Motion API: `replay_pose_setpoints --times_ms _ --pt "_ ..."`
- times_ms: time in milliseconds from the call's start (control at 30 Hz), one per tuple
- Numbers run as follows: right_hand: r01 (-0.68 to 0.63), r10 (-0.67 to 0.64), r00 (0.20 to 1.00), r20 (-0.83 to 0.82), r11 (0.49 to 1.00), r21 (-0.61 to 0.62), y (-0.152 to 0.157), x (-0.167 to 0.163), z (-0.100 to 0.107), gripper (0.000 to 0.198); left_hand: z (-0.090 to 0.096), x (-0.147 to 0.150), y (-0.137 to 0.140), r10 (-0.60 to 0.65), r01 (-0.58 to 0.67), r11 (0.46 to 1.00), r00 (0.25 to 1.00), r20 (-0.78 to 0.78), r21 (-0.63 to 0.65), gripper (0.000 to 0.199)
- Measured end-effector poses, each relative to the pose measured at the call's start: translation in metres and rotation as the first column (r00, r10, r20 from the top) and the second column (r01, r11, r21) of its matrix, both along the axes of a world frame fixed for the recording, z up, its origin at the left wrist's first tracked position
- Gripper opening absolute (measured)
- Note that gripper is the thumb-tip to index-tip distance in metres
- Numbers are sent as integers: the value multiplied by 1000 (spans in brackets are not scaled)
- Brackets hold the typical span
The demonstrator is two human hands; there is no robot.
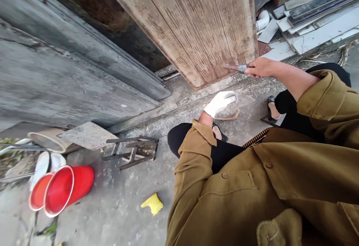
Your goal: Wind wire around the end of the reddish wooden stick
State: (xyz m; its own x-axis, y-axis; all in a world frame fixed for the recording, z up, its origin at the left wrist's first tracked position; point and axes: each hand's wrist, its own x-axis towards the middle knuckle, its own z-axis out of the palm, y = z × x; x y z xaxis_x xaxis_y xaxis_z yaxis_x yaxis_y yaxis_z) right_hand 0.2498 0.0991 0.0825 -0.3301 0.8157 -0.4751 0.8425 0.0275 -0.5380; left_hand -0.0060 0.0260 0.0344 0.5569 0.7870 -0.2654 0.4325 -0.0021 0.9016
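My bare right hand is closed around the grip of a narrow tool bound with silvery wire. Its brown, flat-looking tip lies over the lower part of a weathered wooden door panel; whether it touches the wood I cannot tell. To the left and lower, my left hand wears a white glove with greyish fingertips. Its fingers are curled in, and anything inside them is hidden. Just below that hand, a curved brown stick-like piece shows against the concrete floor.
A small wooden stool stands left of my knee. Red buckets lie tipped at the far left, near a board. A yellow scrap is on the floor. Stacked planks and a white pipe sit at upper right.
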Motion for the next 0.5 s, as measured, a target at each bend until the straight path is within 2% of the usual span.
replay_pose_setpoints --times_ms 100,133,200,233,300,367,400,433,467,500 --pt "-241 223 953 206 968 66 -1 -6 -8 39 -2 -4 2 -16 17 999 999 -30 28 30" --pt "-314 293 922 253 948 44 -3 -10 -11 39 -3 -6 2 -24 25 999 999 -31 27 30" --pt "-434 443 849 289 896 -97 -11 -18 -18 38 -6 -10 4 -32 32 999 999 -29 23 29" --pt "-482 522 810 267 852 -203 -16 -22 -21 38 -8 -12 5 -31 32 999 999 -28 23 28" --pt "-574 650 752 106 726 -379 -27 -31 -26 36 -10 -15 6 -23 23 1000 1000 -19 20 26" --pt "-641 676 726 -127 597 -482 -36 -35 -24 28 -12 -16 7 -31 31 999 1000 1 7 25" --pt "-663 652 722 -232 557 -500 -38 -35 -20 25 -13 -15 7 -43 43 999 999 15 3 25" --pt "-677 609 726 -320 547 -493 -39 -33 -15 23 -14 -15 7 -47 47 999 998 30 6 25" --pt "-671 554 740 -381 575 -468 -39 -30 -9 21 -15 -14 7 -35 34 999 998 44 12 25" --pt "-634 469 769 -435 649 -421 -38 -25 -2 22 -16 -13 7 -9 9 1000 998 55 12 26"
